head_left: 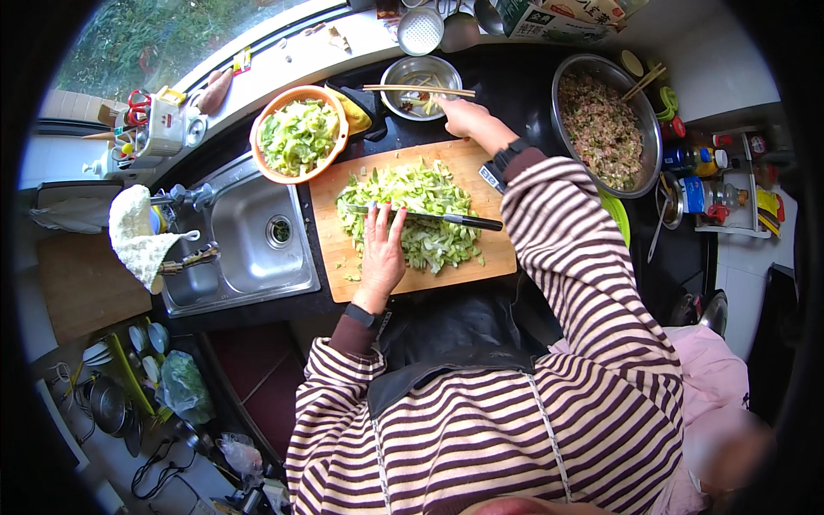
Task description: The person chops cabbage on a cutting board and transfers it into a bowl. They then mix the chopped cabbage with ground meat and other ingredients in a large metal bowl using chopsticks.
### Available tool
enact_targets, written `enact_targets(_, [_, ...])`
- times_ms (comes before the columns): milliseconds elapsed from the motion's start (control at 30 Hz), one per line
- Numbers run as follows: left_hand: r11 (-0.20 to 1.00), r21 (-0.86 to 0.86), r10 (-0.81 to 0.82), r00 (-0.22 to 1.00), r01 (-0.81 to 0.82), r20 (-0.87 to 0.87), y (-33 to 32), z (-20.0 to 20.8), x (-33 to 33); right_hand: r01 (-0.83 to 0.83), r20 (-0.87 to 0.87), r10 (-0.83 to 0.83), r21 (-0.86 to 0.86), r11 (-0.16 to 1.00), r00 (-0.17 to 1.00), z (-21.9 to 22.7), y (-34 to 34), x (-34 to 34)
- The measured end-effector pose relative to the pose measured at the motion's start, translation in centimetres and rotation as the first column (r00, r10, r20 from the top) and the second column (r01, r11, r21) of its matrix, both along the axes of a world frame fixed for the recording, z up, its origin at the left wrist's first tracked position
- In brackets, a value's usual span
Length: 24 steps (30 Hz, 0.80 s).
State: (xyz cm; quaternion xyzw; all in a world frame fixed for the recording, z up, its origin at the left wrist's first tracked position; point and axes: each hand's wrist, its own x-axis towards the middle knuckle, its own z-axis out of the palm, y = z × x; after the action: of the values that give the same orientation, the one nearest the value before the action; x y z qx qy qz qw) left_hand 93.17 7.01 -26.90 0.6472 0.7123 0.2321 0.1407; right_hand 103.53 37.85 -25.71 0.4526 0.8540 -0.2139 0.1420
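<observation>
My left hand (pixel 381 256) lies with fingers stretched out over the blade of a black-handled knife (pixel 475 221). Under the knife, a heap of chopped pale-green vegetable (pixel 421 184) spreads across a wooden cutting board (pixel 499 253). My right hand (pixel 474 123) reaches past the board's far edge, with its fingertips inside a small metal bowl (pixel 396 73). Its index finger points forward and the other fingers are curled; whatever they pinch is too small to make out. Yellowish slices and dark spice pieces (pixel 407 106) sit in that bowl, and wooden chopsticks (pixel 412 88) rest across its rim.
An orange colander (pixel 257 154) of chopped greens stands left of the board, beside a steel sink (pixel 249 223). At the right is a large metal bowl (pixel 562 129) of minced meat with chopsticks in it. Bottles (pixel 704 160) fill a rack farther right. A pink-clothed person (pixel 708 378) is behind me.
</observation>
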Motion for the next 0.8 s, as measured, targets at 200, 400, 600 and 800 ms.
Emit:
enact_targets(200, [0.999, 0.0, 0.049, 0.997, -0.049, 0.058, 0.1, 0.1, 0.6, 0.089, 0.234, -0.06, -0.116, 0.989, 0.97, -2.2, 2.3, -2.5])
enact_targets(400, [0.999, 0.006, 0.033, 0.998, -0.034, 0.059, 0.0, 0.3, 0.4, 0.108, 0.106, -0.096, -0.111, 0.988, 0.99, -1.8, 2.1, -1.8])
enact_targets(600, [0.999, -0.019, 0.032, 0.996, -0.031, 0.083, 0.3, 0.7, 0.3, 0.071, 0.122, -0.058, -0.106, 0.992, 0.991, -1.0, 1.8, -1.6])
enact_targets(800, [0.998, 0.05, -0.031, 1.0, 0.03, 0.004, 3.3, -0.5, -1.0, -0.091, -0.093, 0.112, 0.203, 0.975, 0.989, -0.7, 0.4, 0.1])
